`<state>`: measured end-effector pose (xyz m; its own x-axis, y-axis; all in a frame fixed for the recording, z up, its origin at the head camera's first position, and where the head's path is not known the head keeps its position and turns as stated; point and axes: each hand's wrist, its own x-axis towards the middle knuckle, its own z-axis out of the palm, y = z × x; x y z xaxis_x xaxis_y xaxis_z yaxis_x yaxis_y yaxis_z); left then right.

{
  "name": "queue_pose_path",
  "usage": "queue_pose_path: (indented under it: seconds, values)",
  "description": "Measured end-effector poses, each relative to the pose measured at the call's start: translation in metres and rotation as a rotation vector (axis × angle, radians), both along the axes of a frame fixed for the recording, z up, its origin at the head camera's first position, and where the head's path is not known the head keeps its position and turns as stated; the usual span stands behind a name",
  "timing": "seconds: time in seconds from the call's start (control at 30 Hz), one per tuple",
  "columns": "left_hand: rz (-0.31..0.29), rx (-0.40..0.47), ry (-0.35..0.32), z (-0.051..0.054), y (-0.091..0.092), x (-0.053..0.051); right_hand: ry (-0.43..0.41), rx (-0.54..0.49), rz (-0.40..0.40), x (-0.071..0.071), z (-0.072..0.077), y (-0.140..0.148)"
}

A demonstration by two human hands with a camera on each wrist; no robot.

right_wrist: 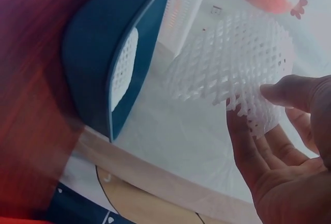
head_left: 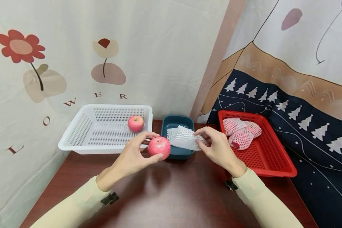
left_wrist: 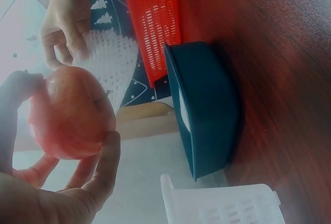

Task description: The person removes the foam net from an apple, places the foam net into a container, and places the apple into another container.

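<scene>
A bare red apple [head_left: 159, 147] is held in my left hand [head_left: 136, 154], thumb below and fingers behind it. My right hand [head_left: 220, 148] pinches a white foam net sleeve [head_left: 188, 139] by its right end. The sleeve hangs above a dark teal bin [head_left: 178, 153], apart from the apple. In the right wrist view, the sleeve [right_wrist: 232, 61] is spread out between thumb and fingers. Another white foam net [right_wrist: 125, 69] lies inside the bin in that view. The apple [left_wrist: 72, 113] shows its stem side in the left wrist view.
At the left stands a white slotted basket [head_left: 108, 147] with one bare apple [head_left: 136, 123] in it. A red basket [head_left: 273, 158] at the right holds several net-wrapped apples [head_left: 241, 139]. All stand on a brown table [head_left: 171, 196] before a printed curtain [head_left: 165, 57].
</scene>
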<state>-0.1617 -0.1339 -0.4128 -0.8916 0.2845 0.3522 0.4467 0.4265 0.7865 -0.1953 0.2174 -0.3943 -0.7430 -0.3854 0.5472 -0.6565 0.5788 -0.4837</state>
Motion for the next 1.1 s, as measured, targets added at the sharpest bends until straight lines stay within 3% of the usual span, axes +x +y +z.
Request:
queue_pose_path:
  seconds: [0.7,0.87,1.1]
  values:
    - [0.025,-0.04,0.035,-0.004,-0.002,-0.001,-0.013,0.041,-0.109,-0.032,0.007,-0.023]
    - [0.025,-0.044,0.037,-0.005,-0.002,0.0,-0.064,0.032,-0.08,-0.04,0.003,-0.028]
    - [0.016,-0.039,0.034,-0.006,-0.003,-0.001,-0.196,0.056,-0.049,-0.049,-0.001,-0.034]
